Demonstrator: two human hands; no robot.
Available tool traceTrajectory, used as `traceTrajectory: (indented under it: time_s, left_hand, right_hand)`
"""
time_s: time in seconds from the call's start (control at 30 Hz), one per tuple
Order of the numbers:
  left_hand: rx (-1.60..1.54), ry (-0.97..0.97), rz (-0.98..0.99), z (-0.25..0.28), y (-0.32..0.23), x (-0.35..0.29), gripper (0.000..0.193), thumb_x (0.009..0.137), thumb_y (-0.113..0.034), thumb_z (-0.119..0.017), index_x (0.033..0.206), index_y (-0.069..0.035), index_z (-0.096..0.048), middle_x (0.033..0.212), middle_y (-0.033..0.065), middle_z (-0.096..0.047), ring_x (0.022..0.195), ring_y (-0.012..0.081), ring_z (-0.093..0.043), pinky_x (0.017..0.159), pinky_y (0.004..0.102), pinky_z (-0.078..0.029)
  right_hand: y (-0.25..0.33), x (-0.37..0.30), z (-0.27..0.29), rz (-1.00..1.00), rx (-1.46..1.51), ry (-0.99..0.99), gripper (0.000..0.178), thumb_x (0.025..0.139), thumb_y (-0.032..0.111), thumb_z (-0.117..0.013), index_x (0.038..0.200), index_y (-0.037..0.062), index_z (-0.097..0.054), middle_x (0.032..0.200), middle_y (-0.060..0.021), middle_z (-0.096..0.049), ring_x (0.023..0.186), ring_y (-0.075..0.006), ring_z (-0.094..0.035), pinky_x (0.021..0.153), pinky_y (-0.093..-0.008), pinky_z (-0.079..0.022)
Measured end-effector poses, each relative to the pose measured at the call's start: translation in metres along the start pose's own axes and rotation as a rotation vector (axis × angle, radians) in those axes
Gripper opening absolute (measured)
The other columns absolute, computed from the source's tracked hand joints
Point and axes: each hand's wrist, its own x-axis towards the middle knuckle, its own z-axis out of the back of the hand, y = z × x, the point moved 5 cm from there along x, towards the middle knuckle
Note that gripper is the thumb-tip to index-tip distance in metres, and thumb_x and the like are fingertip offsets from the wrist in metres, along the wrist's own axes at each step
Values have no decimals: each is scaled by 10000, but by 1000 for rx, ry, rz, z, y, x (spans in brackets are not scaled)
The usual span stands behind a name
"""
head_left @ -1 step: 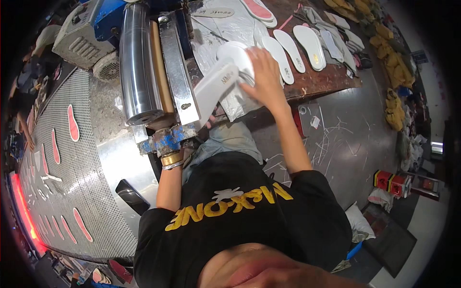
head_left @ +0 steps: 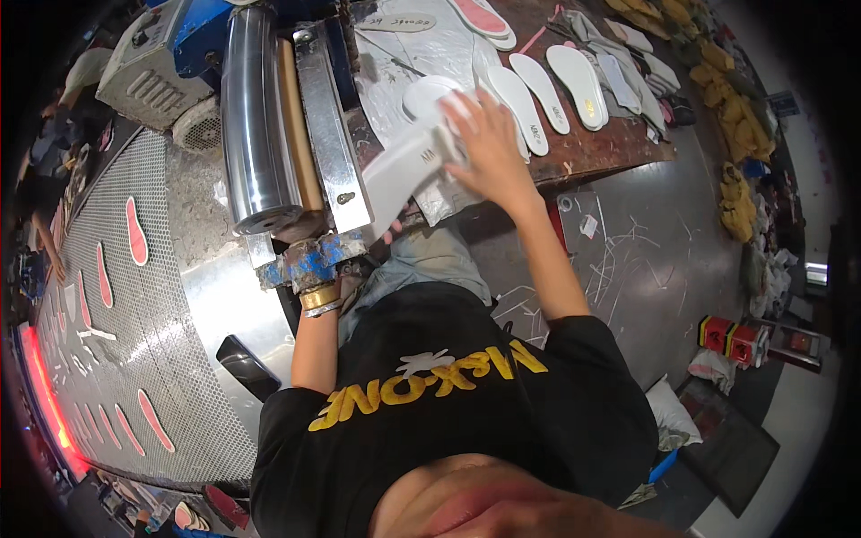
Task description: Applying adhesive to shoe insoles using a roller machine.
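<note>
A white insole (head_left: 404, 175) slants up from beside the metal bar, its heel end blurred. My left hand (head_left: 388, 236) is mostly hidden behind the machine's blue end and the insole. Only its fingertips show, closed on the insole's lower edge. My right hand (head_left: 491, 148) curls round the heel end, thumb below and fingers above, partly smeared by motion. Another white insole (head_left: 429, 92) lies just beyond it. To the right of that hand, white insoles (head_left: 516, 103) rest on the worn brown bench (head_left: 610, 157).
The machine's shiny steel roller (head_left: 260, 125) and metal bar (head_left: 332, 134) stand close on my left. A perforated metal table (head_left: 193, 359) bears several red insoles (head_left: 136, 230). A dark phone (head_left: 247, 366) lies at its edge. Cloth scraps (head_left: 596, 45) lie on the bench; white strips (head_left: 628, 238) litter the floor.
My right hand has shifted slightly left and down, closer round the insole's heel end. That end has moved a little and is now blurred. My left forearm stays in place.
</note>
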Motion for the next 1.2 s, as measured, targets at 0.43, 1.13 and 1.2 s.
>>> traceTrajectory:
  time_s: [0.43, 1.13, 1.2]
  left_hand:
    - [-394, 7, 279, 1, 33, 3, 885, 889, -669, -343, 1392, 57, -293, 1296, 421, -371, 869, 470, -629, 630, 421, -587]
    - [1289, -171, -297, -170, -135, -193, 148, 816, -117, -658, 835, 29, -664, 811, 114, -667, 700, 156, -632, 592, 258, -498]
    - [1470, -386, -452, -185, -174, -184, 209, 811, -142, -673, 959, 5, -665, 951, 118, -665, 819, 175, -637, 693, 270, -506]
  right_hand:
    - [-11, -32, -6, 101, 290, 343, 563, 630, 152, -762, 1122, 6, -530, 1077, -156, -557, 1028, -335, -537, 877, -409, -439]
    - [-43, 84, 53, 85, 441, 56, 554, 651, 300, -803, 1116, 88, -588, 1060, -142, -640, 985, -282, -621, 831, -345, -473]
    - [-16, 108, 51, 142, 349, 115, 600, 635, 352, -810, 1109, 58, -589, 1083, -141, -636, 993, -279, -620, 825, -350, -477]
